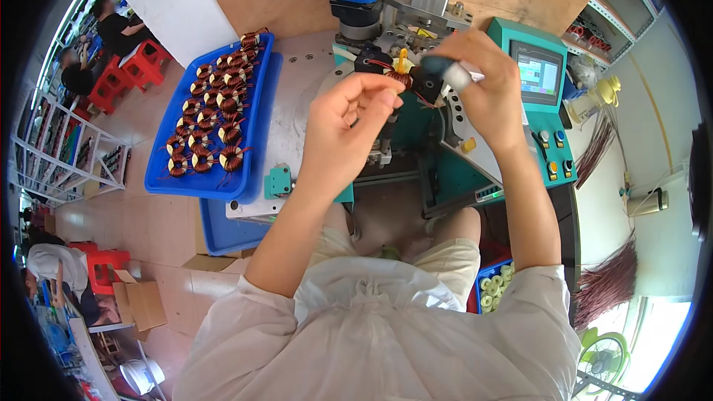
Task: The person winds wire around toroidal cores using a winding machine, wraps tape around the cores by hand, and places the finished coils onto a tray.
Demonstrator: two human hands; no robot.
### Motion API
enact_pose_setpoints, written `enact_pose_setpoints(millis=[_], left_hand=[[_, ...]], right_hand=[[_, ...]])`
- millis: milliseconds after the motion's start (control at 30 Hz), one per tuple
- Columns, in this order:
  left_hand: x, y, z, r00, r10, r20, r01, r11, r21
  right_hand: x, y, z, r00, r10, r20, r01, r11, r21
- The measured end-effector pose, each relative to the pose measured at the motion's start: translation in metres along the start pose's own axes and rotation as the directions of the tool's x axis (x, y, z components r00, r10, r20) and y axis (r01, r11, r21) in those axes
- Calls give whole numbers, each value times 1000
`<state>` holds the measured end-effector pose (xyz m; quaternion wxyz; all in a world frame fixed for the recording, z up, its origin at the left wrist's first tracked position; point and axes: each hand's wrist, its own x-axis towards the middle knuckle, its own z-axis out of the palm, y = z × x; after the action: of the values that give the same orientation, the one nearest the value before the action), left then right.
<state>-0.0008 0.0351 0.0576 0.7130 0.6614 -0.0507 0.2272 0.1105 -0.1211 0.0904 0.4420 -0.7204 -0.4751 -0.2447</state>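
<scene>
A copper-wound ring coil (pixel 394 76) sits in the black holder of the winding machine, beside an upright yellow piece (pixel 402 61). Just in front of it is my left hand (pixel 355 115), thumb and forefinger pinched together near the windings. Whatever lies between those fingertips is too small to make out. To the right of the coil, my right hand (pixel 479 70) is closed around a dark blue and white object (pixel 445 72), smeared by motion, so its kind does not show. The black clamp block (pixel 428 87) stands between my hands.
A blue tray (pixel 165 184) holding rows of wound coils (pixel 200 158) lies left of the machine. On the right stands a green control box (pixel 505 30) with a screen and buttons. A blue bin of pale rings (pixel 490 301) sits by my right leg. Wire bundles (pixel 613 282) hang farther right.
</scene>
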Motion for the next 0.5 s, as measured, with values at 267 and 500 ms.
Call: enact_pose_setpoints(millis=[267, 500], left_hand=[[-40, -30, 2, 994, -45, 98, 39, 997, 64], [-21, -73, 22, 981, 16, -194, -6, 999, 52]], right_hand=[[59, 27, 17, 779, 365, 509, -476, 873, 104], [15, 0, 1, 992, 128, 8, -124, 976, -180]])
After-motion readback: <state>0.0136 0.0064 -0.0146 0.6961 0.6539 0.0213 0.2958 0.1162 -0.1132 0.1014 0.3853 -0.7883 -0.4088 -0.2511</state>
